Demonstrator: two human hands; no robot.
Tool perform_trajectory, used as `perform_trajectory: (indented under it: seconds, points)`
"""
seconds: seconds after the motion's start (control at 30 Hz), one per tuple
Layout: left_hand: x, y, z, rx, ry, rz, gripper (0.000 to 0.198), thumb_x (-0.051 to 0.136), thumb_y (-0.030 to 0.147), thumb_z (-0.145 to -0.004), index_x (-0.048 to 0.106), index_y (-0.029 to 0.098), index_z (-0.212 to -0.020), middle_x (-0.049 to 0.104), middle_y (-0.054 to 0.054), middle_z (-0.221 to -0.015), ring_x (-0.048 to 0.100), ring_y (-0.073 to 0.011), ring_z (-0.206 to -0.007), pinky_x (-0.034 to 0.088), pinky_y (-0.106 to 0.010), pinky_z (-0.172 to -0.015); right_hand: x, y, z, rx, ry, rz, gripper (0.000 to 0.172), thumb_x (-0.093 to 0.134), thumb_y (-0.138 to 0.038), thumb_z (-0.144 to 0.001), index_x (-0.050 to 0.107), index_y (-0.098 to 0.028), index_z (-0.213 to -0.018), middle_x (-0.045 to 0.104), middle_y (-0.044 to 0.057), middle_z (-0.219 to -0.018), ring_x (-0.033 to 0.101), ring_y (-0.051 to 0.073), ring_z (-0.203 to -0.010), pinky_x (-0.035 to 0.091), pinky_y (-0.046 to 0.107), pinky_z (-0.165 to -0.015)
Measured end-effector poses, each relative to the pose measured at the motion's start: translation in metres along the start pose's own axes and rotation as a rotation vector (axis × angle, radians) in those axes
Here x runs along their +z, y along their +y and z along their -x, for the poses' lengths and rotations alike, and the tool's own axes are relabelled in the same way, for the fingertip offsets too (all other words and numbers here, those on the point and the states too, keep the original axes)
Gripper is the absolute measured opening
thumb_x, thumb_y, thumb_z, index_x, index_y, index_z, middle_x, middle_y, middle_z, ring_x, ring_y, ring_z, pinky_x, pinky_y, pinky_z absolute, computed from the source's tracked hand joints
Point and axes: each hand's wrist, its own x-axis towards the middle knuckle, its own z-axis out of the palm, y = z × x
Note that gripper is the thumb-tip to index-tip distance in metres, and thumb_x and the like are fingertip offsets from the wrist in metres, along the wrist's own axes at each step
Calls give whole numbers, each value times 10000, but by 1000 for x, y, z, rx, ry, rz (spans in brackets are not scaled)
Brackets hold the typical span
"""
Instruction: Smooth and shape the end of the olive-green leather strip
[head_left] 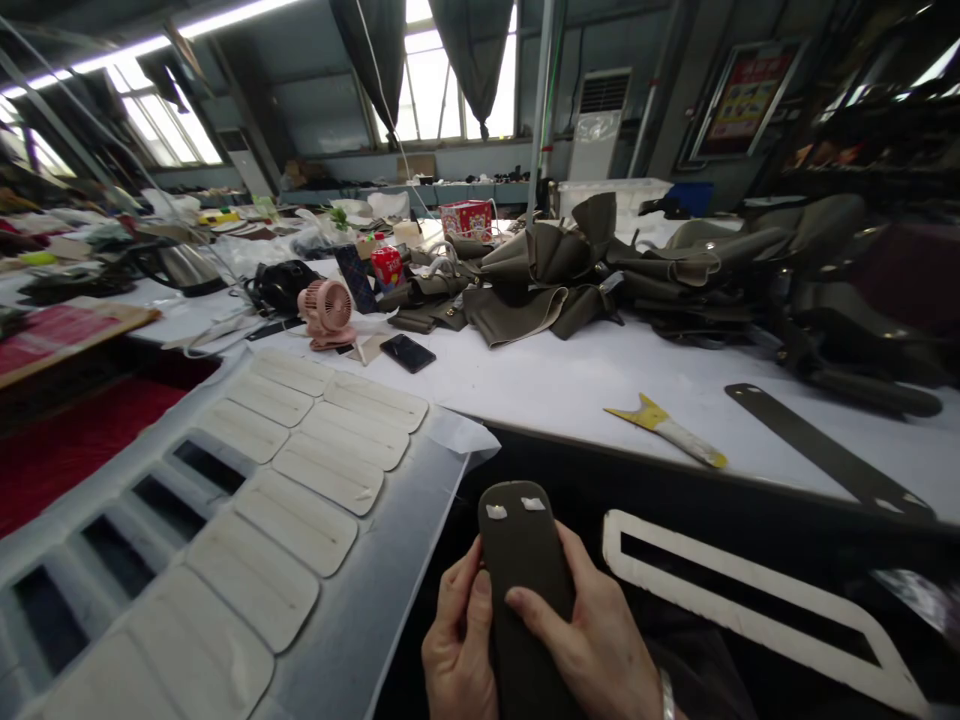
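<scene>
Both my hands hold one dark olive leather strap piece (pixel 520 560) with a rounded top end and two small pale marks near that end. My left hand (pixel 459 650) grips its left edge with fingers curled and thumb on the face. My right hand (pixel 592 640) wraps the right side, thumb pressed across the front. The piece stands upright just below the table's front edge. A second long dark strap (pixel 825 450) lies flat on the white table (pixel 570 380) to the right.
A yellow-and-white scraper tool (pixel 667 428) lies on the table. Cream oval pads (pixel 300 470) lie in rows on a sheet at left. A white long-slot template (pixel 750 600) is at right. Olive bag parts (pixel 600 270), a pink fan (pixel 327 312) and a phone (pixel 407 352) sit farther back.
</scene>
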Motion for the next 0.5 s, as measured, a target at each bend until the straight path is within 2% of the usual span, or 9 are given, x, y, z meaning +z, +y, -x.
perform_trajectory:
  seconds: [0.07, 0.2, 0.27, 0.37, 0.5]
  points:
    - [2, -1, 2, -14, 17, 22, 513, 718, 550, -730, 693, 253, -1147, 673, -66, -1209, 591, -278, -1181, 481, -322, -1010, -1, -5, 2, 15, -12, 19, 494, 640, -278, -815, 452, -247, -1272, 670, 49, -1124, 645, 220, -1008, 515, 313, -869]
    - [13, 2, 7, -120, 60, 185, 534, 753, 545, -692, 687, 262, -1140, 697, -66, -1172, 621, -289, -1142, 517, -342, -974, 1, -6, 3, 28, 13, 5, 197, 553, -337, -884, 541, -216, -1039, 686, 50, -918, 664, 212, -850, 516, 292, -737]
    - [17, 2, 10, -186, 68, 241, 525, 750, 522, -707, 674, 257, -1154, 712, -79, -1143, 647, -294, -1101, 540, -366, -948, 3, -2, 2, 25, 32, -23, 204, 509, -400, -916, 551, -207, -966, 679, 53, -857, 656, 206, -767, 503, 285, -661]
    - [18, 0, 12, -218, 81, 287, 508, 741, 480, -735, 652, 241, -1174, 723, -84, -1121, 666, -284, -1067, 547, -368, -937, 5, 6, 0, 29, 33, -139, 314, 492, -492, -927, 576, -190, -936, 671, 56, -811, 637, 199, -697, 482, 272, -583]
    - [8, 0, 1, -128, 12, 201, 529, 715, 467, -767, 615, 227, -1227, 683, -84, -1211, 617, -277, -1152, 507, -350, -983, 7, 14, 0, 38, -44, -416, 351, 506, -513, -931, 600, -184, -1011, 677, 57, -864, 625, 187, -715, 491, 263, -591]
